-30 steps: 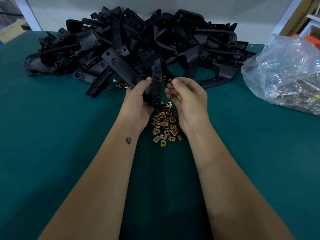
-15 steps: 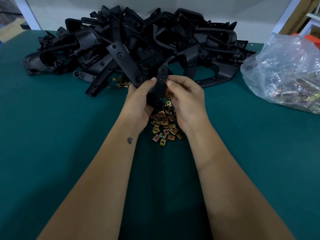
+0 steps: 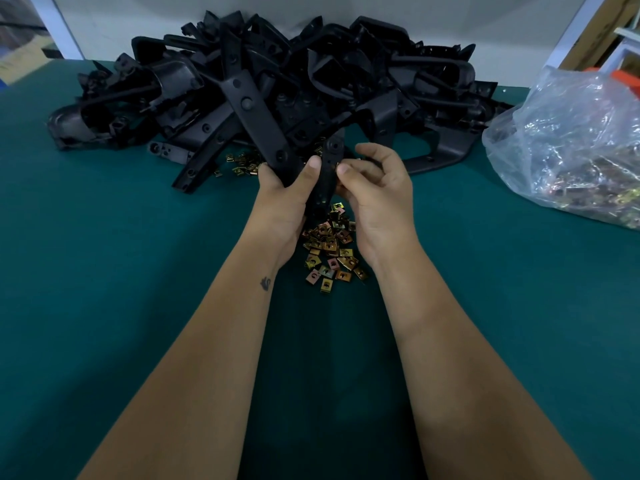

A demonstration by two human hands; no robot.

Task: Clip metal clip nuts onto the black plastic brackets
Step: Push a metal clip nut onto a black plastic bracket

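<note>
1. The left hand [image 3: 284,192] grips a black bracket [image 3: 327,178], holding it upright just above the loose pile of clip nuts [image 3: 330,247] on the green desk [image 3: 104,271].
2. The right hand [image 3: 377,188] has thumb and forefinger closed on the bracket's right edge; a glint of metal there suggests a clip nut being pushed on, though it is too small to be sure.
3. Beyond the clip nuts lies a big heap of brackets [image 3: 277,95]; I cannot tell which already carry nuts.
4. To the right of the clip nuts sits a plastic bag [image 3: 571,147] of more metal parts.
5. Judging by these stocks, much work probably remains.
</note>
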